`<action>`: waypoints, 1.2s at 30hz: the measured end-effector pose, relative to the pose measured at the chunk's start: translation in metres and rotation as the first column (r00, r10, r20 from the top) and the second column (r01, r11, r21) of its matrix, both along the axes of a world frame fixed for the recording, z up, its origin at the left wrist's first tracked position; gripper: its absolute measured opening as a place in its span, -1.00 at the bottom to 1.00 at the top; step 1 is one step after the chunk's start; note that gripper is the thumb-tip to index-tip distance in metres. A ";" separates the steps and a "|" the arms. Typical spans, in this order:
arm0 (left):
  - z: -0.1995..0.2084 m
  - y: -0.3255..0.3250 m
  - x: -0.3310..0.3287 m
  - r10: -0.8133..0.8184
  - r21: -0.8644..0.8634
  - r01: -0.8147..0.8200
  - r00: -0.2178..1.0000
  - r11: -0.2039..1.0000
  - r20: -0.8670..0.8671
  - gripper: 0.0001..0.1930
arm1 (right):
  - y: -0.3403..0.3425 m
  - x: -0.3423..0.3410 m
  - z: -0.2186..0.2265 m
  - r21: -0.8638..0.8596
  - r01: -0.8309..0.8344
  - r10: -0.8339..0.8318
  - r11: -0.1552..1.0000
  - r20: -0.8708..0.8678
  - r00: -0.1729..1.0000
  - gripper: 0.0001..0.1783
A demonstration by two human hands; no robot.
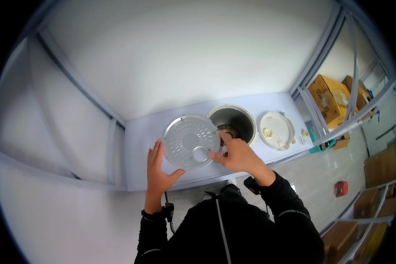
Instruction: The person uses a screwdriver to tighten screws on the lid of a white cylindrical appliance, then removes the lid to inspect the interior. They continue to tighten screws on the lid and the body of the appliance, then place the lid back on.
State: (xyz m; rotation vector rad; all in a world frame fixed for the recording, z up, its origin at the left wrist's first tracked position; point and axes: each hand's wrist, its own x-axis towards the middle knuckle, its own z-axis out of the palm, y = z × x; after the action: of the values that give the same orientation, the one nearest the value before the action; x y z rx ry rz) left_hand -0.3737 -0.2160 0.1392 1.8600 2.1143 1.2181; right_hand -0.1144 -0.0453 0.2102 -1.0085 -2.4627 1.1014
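I hold a round silver metal plate (190, 140) with rows of small dimples and a round hole near its lower right edge. My left hand (157, 170) cups its left rim from below with fingers spread. My right hand (236, 155) pinches its right rim between thumb and fingers. The plate hangs tilted above a pale work table (141, 145). Just behind it stands an open round cooker pot (233, 122) with a grey inside. A white round lid (276, 130) lies to the right of the pot.
Two small white parts (303, 136) lie at the table's right end. White partition walls enclose the table. Cardboard boxes (330, 97) stack at the right behind a metal frame. A red object (341, 188) sits on the floor.
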 end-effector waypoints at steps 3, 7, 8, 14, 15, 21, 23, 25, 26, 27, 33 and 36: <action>-0.008 -0.028 -0.014 0.038 0.004 -0.038 0.999 0.999 -0.022 0.17 | -0.013 -0.021 -0.010 0.028 -0.062 0.062 0.998 -0.025 0.998 -0.01; -0.018 -0.061 -0.023 0.107 -0.052 -0.108 0.994 0.993 -0.015 0.19 | -0.028 -0.043 -0.023 -0.016 -0.169 0.168 0.986 -0.030 0.985 0.07; -0.022 -0.067 -0.024 0.124 -0.050 -0.124 0.992 0.991 -0.018 0.20 | -0.029 -0.048 -0.030 -0.025 -0.184 0.184 0.983 0.005 0.983 0.09; -0.060 -0.086 -0.027 0.216 -0.166 -0.219 0.976 0.962 -0.039 0.21 | -0.037 -0.072 -0.084 -0.072 -0.229 0.237 0.971 0.153 0.959 0.17; -0.068 -0.086 -0.026 0.234 -0.189 -0.236 0.972 0.953 -0.034 0.21 | -0.035 -0.076 -0.093 -0.073 -0.235 0.245 0.969 0.177 0.953 0.17; -0.118 -0.074 -0.006 0.275 -0.274 -0.266 0.961 0.924 -0.005 0.21 | -0.027 -0.077 -0.161 -0.102 -0.155 0.178 0.983 0.286 0.942 0.14; -0.130 -0.069 -0.004 0.280 -0.300 -0.274 0.960 0.914 -0.023 0.20 | -0.026 -0.077 -0.179 -0.092 -0.135 0.158 0.987 0.327 0.932 0.13; -0.139 -0.064 -0.002 0.282 -0.319 -0.277 0.959 0.907 -0.032 0.20 | -0.022 -0.079 -0.189 -0.065 -0.117 0.133 0.991 0.357 0.925 0.12; -0.143 -0.063 -0.002 0.283 -0.326 -0.277 0.959 0.904 -0.031 0.20 | -0.022 -0.079 -0.194 -0.070 -0.112 0.130 0.991 0.361 0.923 0.12; -0.146 -0.061 -0.002 0.283 -0.332 -0.277 0.959 0.902 -0.033 0.20 | -0.021 -0.080 -0.195 -0.073 -0.106 0.125 0.992 0.363 0.923 0.12; -0.161 -0.047 0.000 0.285 -0.394 -0.278 0.958 0.876 -0.042 0.19 | -0.020 -0.085 -0.216 -0.052 -0.026 0.043 0.998 0.353 0.935 0.15; -0.163 -0.043 0.000 0.282 -0.417 -0.287 0.956 0.862 -0.075 0.19 | -0.020 -0.087 -0.226 -0.017 -0.006 0.011 1.000 0.325 0.946 0.16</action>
State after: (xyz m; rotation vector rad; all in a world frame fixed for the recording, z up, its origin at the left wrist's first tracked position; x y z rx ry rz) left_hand -0.3734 -0.2594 -0.0241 1.4078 2.4772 0.6942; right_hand -0.2017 -0.0652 -0.0157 -1.2755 -2.7165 1.0284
